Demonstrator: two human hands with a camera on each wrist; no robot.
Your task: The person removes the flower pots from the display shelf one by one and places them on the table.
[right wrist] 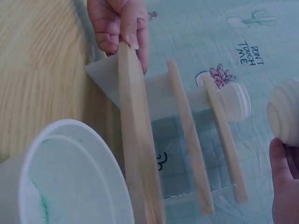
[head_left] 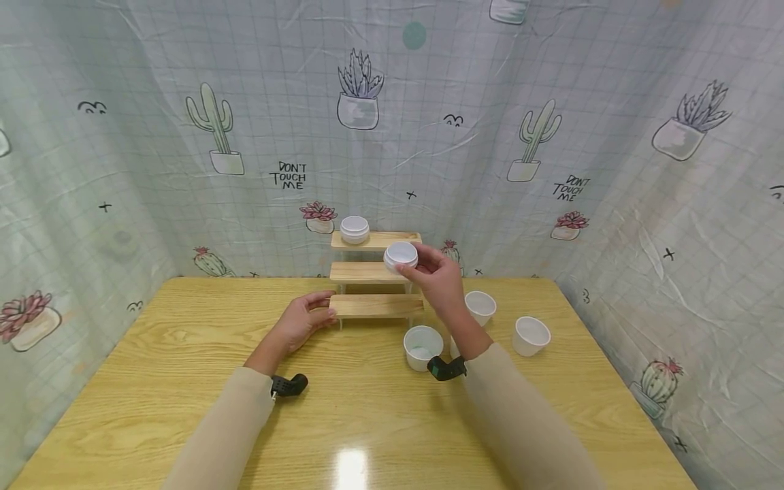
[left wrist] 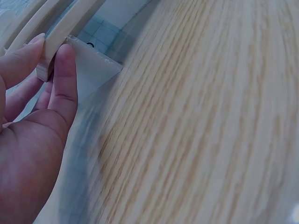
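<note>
The right hand holds a small white bowl in the air, thumb on the near side and fingers around the far side, closed only as far as the bowl's width. From the head view the bowl overlaps the right part of the middle board of a three-step wooden shelf; the right wrist view shows it apart from the boards, higher than they are.

The left hand pinches the left end of the lowest board, thumb against fingers with just the board's thickness between them.

On the top board, a second bowl stands upright near the left end; the rest of that board runs on to its right. The shelf stands toward the back edge of the worktop, near the hanging curtain.

Four open white cups stand to the right. The front cup is close to the shelf's front right corner, with a green mark inside, and the black wrist camera overlaps its lower right side. The rear cup and the outer cup sit beyond the forearm, the latter nearest the worktop's right edge. A fourth cup is mostly hidden by the right wrist. Wide worktop stretches left of the shelf and toward the near side.
</note>
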